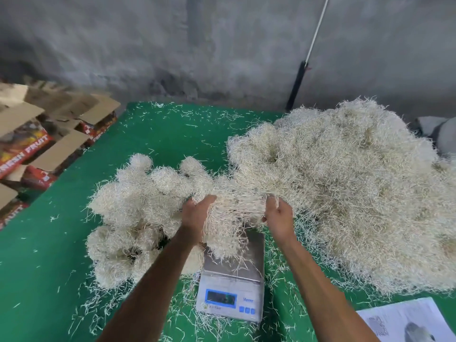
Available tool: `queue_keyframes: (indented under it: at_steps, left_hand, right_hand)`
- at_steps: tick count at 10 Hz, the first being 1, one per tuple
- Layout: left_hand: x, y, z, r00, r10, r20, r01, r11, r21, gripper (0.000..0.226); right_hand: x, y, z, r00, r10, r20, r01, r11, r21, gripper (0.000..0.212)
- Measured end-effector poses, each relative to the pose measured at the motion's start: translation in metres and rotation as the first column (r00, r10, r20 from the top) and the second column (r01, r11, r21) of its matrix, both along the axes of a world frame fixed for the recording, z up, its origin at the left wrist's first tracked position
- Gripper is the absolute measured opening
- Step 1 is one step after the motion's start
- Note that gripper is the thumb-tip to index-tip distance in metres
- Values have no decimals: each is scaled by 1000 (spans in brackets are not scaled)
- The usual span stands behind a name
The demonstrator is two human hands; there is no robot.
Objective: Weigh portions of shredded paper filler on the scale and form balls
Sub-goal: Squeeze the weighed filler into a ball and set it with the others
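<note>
Green felt table [153, 134] under a grey wall: left hand [197, 213] and right hand [277, 214], apart, clutch 1 portion of shredded paper filler [234, 213] above the scale [232, 285]. It looks featherlight, springy and prone to shedding, so cupping from both sides suits it.

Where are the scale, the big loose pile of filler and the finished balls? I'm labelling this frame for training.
scale [230, 275]: head view, on its steel platform.
loose pile [357, 193]: head view, on the middle of the heap.
finished balls [138, 201]: head view, on one ball in the cluster.

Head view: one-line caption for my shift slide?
Both hands hold a filler portion above the scale, formed balls left, loose pile right.
</note>
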State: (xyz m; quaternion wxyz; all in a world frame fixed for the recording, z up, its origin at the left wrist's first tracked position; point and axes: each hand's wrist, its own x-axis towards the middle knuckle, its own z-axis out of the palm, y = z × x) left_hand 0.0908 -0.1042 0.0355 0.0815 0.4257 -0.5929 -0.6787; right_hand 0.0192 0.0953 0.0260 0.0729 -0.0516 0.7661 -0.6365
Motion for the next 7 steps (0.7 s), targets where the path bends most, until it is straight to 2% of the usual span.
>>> queue_keyframes:
  at_steps: [1, 2, 3, 4, 5, 6, 7]
  left_hand:
    - [1, 8, 6, 1000, -18, 3, 18, 999, 39, 108]
    - [2, 27, 8, 997, -76, 14, 75, 995, 61, 104]
    - [12, -4, 14, 999, 23, -26, -21, 997, 80, 68]
    - [25, -30, 14, 988, 137, -72, -130, 988, 87, 50]
    - [26, -22, 9, 989, 139, -53, -131, 983, 128, 50]
    - [22, -11, 2, 986, 165, -21, -160, 978, 136, 46]
    - [28, -8, -8, 996, 86, 37, -82, 992, -100, 36]
  right_hand:
    - [-3, -7, 5, 999, -28, 28, 28, 1000, -10, 25]
    - [4, -25, -5, 991, 126, 47, -127, 992, 23, 33]
    - [-25, 9, -7, 987, -80, 140, 81, 997, -3, 40]
    - [-56, 61, -16, 903, -354, 245, 367, 930, -9, 39]
    - [-63, 83, -31, 842, -445, 304, 475, 880, -28, 55]
    - [-67, 102, -44, 798, -510, 321, 547, 836, -31, 48]
    - [-68, 134, -49, 754, -558, 347, 609, 792, -51, 52]
